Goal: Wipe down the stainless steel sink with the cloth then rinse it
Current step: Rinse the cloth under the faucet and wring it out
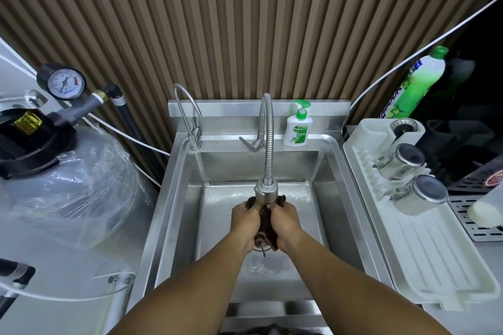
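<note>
Nearby, "Dettol" soap bottle (297, 128)

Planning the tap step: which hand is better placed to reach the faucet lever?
Left, marginally. Both hands, left and right, grip the dark cloth under the spray head. The lever points left of the hose, so the left hand probably reaches it without crossing.

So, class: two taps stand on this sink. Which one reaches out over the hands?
The flexible ribbed tap in the middle; its spray head hangs right above both hands. The thin gooseneck tap stays at the back left corner.
</note>
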`<state>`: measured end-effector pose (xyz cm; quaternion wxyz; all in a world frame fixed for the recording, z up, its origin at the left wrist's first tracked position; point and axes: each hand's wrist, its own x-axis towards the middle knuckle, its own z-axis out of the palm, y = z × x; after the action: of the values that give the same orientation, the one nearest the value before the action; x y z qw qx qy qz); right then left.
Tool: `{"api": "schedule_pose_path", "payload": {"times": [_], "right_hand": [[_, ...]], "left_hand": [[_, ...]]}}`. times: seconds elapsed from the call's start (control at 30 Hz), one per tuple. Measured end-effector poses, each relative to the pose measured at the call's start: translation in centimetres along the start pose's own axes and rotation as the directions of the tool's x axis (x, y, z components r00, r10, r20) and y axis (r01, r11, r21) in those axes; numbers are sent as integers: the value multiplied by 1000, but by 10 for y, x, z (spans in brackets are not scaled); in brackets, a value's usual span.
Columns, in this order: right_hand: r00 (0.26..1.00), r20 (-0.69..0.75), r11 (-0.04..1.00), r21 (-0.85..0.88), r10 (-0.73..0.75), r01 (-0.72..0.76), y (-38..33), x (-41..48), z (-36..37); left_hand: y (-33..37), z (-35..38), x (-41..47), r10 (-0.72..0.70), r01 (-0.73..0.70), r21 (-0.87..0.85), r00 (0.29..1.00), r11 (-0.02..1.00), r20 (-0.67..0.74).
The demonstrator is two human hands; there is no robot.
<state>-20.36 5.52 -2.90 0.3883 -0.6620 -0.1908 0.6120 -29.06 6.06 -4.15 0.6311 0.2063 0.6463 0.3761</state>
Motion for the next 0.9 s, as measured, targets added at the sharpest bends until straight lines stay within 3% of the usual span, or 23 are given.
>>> {"api": "schedule_pose_path", "payload": {"times": [0.13,0.4,0.63,0.9], "right_hand": [[1000,3,1000,24,0,0,3,0,5],[1000,-2,994,109,-7,7,0,17,9],[999,-40,999,-4,-35,34,-3,25,10],[995,-96,1000,-12,-22,21,1,21,13]], "left_hand": [[0,-1,0,10,-11,-15,997,1000,-83],[5,11,-1,54,-52,-28,994,998,97],[0,16,6,93,-83,125,993,989,-79],[7,18,4,5,-5,-32,1000,999,-23]]}}
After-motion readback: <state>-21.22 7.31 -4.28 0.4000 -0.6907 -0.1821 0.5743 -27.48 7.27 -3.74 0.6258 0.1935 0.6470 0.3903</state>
